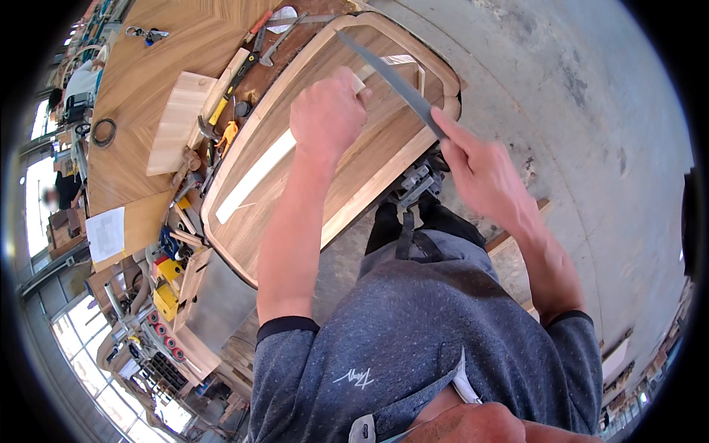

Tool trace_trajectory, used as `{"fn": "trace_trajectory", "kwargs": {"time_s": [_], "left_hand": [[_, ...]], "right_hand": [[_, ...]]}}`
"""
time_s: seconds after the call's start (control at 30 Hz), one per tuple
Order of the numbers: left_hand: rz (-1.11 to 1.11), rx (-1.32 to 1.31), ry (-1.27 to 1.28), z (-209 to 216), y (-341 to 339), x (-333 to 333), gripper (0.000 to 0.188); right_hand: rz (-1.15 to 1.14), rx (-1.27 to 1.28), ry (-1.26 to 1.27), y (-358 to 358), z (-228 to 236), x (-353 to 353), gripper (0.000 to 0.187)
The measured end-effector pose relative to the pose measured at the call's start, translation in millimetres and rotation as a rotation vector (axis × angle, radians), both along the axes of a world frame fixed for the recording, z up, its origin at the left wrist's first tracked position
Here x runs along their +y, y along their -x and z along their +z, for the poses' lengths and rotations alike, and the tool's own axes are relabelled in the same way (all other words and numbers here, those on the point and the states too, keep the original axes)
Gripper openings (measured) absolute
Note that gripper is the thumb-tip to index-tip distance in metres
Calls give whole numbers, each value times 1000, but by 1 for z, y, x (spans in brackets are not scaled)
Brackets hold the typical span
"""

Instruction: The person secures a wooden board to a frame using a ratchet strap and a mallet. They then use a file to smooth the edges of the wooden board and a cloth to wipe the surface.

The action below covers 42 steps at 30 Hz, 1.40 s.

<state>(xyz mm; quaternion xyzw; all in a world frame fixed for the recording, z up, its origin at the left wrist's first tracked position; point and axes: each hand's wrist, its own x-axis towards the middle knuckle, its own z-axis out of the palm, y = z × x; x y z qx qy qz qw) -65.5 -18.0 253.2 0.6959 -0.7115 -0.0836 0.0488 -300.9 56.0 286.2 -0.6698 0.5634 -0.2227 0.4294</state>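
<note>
My left hand [329, 114] is closed in a fist around a pale wood strip [255, 177]. One end pokes out beyond my thumb, and the long part runs back toward the lower left over a wooden panel [362, 140]. My right hand [476, 162] grips a long, tapered grey metal blade [391, 81], its index finger stretched along it. The blade points to the upper left above the panel; whether it is a file or a saw I cannot tell. A curved pale piece [421, 77] rests on the panel beyond my left hand. The panel has rounded corners and a lighter raised border.
Left of the panel lie a yellow-handled hammer [218, 111], an orange clamp-like tool [229, 136] and a pale board [181, 122]. A chevron-patterned tabletop [133, 88] carries keys [148, 35] and a black ring [103, 133]. Concrete floor [576, 111] stretches to the right.
</note>
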Motion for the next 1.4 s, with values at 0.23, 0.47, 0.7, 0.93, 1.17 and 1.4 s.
{"fn": "trace_trajectory", "kwargs": {"time_s": [0.23,0.47,0.7,0.93,1.17,1.4], "left_hand": [[21,2,6,-1,7,9,35],[19,-20,0,1,8,9,37],[15,-69,63,-3,9,10,37],[41,-57,30,1,15,14,36],[38,-24,27,0,16,20,34],[20,33,21,3,2,8,34]], "right_hand": [[85,88,0,4,11,-5,43],[82,55,2,12,5,-16,42],[103,-9,-8,15,0,-22,42],[98,-14,46,15,-3,-27,42],[87,-10,64,10,-10,-25,42],[-1,22,42,-5,-13,-28,43]]}}
